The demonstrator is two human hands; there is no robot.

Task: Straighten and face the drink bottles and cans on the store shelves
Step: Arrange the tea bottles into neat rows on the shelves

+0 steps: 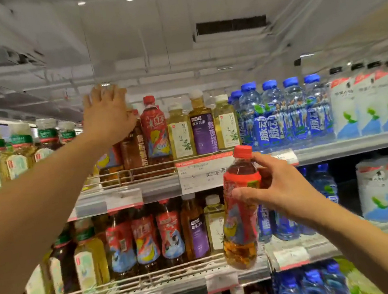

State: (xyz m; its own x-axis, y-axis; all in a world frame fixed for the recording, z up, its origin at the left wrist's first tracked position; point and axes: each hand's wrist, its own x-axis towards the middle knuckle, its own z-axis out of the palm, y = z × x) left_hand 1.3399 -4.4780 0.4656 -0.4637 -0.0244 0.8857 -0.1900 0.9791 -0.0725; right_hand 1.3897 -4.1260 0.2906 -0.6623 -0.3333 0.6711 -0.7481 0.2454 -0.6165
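Restocking of the iced-tea row looked to be the step in hand. The right hand (283, 189) gripped a red-capped iced tea bottle (241, 212), thumb and fingers curled round its upper body, holding it clear in front of the shelves. The left hand (108, 115), fingers spread nearly straight, reached among bottle tops on the upper shelf (159, 187), beside a matching iced tea bottle on the shelf (155, 132). Next probably came slotting the held bottle upright, label forward.
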